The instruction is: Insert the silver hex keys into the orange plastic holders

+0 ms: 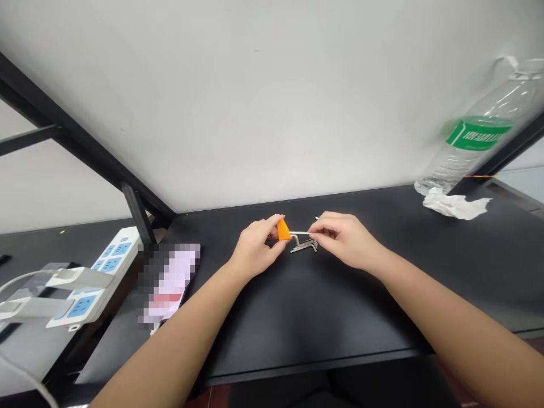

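Between the thumb and fingers of my left hand (pixel 258 248) is a small orange holder (pixel 283 229). My right hand (pixel 342 237) pinches a thin metal hex key (pixel 301 233), whose far end meets the holder's right side; whether it sits inside a hole I cannot make out. Its short tip shows above my right fingers. Several loose L-shaped hex keys (pixel 304 245) lie on the black tabletop (pixel 297 300) just below and between both hands.
At the right rear, a large clear plastic bottle (pixel 480 133) with a green label stands by crumpled white tissue (pixel 457 204). A pixelated phone (pixel 172 283) lies left of my left arm. Further left are a white power strip (pixel 96 277) with plugs and a black metal frame (pixel 80 136).
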`<action>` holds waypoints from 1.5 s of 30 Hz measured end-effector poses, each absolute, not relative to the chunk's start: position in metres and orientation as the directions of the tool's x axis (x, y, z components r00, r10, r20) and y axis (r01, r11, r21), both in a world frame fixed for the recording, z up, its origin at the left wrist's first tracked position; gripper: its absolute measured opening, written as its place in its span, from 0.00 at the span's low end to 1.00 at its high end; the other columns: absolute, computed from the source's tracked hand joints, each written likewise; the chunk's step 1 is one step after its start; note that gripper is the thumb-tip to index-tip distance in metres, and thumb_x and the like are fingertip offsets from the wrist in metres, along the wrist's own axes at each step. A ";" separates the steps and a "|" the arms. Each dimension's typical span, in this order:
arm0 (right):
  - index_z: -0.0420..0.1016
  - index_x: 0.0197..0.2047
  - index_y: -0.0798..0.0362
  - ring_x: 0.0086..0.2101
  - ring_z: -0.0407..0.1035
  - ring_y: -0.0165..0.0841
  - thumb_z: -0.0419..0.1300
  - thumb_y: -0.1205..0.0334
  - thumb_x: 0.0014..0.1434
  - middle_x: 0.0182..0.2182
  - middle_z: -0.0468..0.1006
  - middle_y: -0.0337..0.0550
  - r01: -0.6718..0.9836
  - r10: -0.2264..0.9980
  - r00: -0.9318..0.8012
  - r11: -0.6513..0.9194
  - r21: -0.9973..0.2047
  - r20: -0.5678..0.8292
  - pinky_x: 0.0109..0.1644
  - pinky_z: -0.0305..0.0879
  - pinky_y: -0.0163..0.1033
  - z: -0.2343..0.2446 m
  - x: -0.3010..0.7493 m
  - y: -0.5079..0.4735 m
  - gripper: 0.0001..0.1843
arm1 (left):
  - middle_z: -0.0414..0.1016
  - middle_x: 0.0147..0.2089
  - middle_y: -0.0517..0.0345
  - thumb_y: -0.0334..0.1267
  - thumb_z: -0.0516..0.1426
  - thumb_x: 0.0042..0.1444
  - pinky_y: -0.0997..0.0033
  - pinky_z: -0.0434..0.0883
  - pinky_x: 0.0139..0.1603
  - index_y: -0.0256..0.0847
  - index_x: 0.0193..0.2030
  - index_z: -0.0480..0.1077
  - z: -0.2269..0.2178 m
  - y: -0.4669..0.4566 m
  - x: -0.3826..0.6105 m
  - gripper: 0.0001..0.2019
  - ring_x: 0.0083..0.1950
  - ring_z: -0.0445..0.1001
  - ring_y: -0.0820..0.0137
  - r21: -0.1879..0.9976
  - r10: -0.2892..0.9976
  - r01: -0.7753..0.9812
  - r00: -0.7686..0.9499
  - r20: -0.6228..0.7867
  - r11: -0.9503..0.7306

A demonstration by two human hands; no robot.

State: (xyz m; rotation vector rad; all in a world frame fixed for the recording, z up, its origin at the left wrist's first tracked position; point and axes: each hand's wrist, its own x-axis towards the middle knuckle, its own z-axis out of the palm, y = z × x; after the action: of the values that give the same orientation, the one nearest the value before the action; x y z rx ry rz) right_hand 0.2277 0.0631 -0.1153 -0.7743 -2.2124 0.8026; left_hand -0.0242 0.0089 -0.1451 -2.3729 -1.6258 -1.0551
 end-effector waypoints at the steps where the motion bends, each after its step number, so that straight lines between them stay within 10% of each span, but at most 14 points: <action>1: 0.81 0.36 0.53 0.30 0.68 0.26 0.60 0.66 0.63 0.33 0.76 0.40 0.294 0.712 -0.611 0.610 -0.736 0.346 0.35 0.63 0.33 -0.114 0.228 0.063 0.07 | 0.77 0.36 0.62 0.37 0.63 0.59 0.69 0.74 0.46 0.44 0.61 0.68 -0.144 0.009 -0.024 0.23 0.36 0.77 0.72 0.283 0.785 0.850 0.218 0.579 -0.445; 7: 0.80 0.38 0.55 0.22 0.66 0.26 0.64 0.57 0.61 0.24 0.74 0.39 0.277 0.767 -0.636 0.123 -0.953 -0.086 0.25 0.63 0.32 -0.112 0.224 0.062 0.10 | 0.78 0.37 0.58 0.40 0.61 0.62 0.65 0.72 0.42 0.41 0.60 0.67 -0.140 0.006 -0.018 0.21 0.36 0.76 0.68 0.097 0.730 0.849 0.381 0.567 -0.519; 11: 0.74 0.38 0.55 0.23 0.66 0.26 0.66 0.56 0.59 0.25 0.74 0.39 0.157 0.746 -0.652 -0.041 -0.987 -0.135 0.24 0.64 0.31 -0.121 0.210 0.058 0.11 | 0.78 0.37 0.57 0.40 0.61 0.62 0.65 0.72 0.42 0.42 0.59 0.67 -0.143 0.006 -0.010 0.19 0.36 0.77 0.68 0.084 0.723 0.849 0.387 0.572 -0.521; 27: 0.67 0.39 0.53 0.24 0.71 0.29 0.63 0.49 0.63 0.27 0.73 0.37 0.098 0.672 -0.727 -0.097 -0.991 -0.137 0.24 0.65 0.32 -0.135 0.202 0.058 0.16 | 0.81 0.42 0.59 0.36 0.63 0.57 0.68 0.76 0.46 0.43 0.56 0.69 -0.145 0.005 -0.010 0.20 0.40 0.80 0.70 0.258 0.756 0.834 0.256 0.602 -0.488; 31: 0.70 0.39 0.54 0.27 0.70 0.28 0.57 0.53 0.68 0.31 0.75 0.40 0.300 0.721 -0.690 0.207 -0.931 -0.062 0.29 0.64 0.33 -0.137 0.208 0.064 0.12 | 0.81 0.42 0.62 0.36 0.64 0.54 0.70 0.77 0.44 0.44 0.53 0.69 -0.146 0.007 -0.014 0.20 0.40 0.80 0.71 0.426 0.852 0.821 0.131 0.507 -0.380; 35: 0.76 0.37 0.53 0.38 0.71 0.32 0.58 0.67 0.64 0.39 0.76 0.44 0.576 0.703 -0.707 0.632 -0.519 0.073 0.40 0.62 0.36 -0.143 0.217 0.071 0.06 | 0.82 0.44 0.62 0.33 0.62 0.56 0.68 0.77 0.48 0.45 0.58 0.67 -0.145 0.011 -0.020 0.22 0.44 0.81 0.70 0.459 0.880 0.823 0.100 0.465 -0.336; 45: 0.70 0.35 0.55 0.29 0.67 0.31 0.56 0.72 0.58 0.36 0.75 0.46 0.674 0.690 -0.724 0.698 -0.241 -0.024 0.29 0.50 0.37 -0.132 0.212 0.054 0.04 | 0.82 0.50 0.58 0.30 0.60 0.58 0.64 0.76 0.55 0.45 0.65 0.64 -0.149 0.015 -0.022 0.28 0.51 0.80 0.67 0.403 0.863 0.826 0.181 0.472 -0.394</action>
State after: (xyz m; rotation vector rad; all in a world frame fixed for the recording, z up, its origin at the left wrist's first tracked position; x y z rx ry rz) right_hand 0.2123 0.0544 -0.1318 -1.1383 -2.8315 0.3605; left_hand -0.0221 0.0149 -0.1493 -2.4565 -1.7587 -1.0473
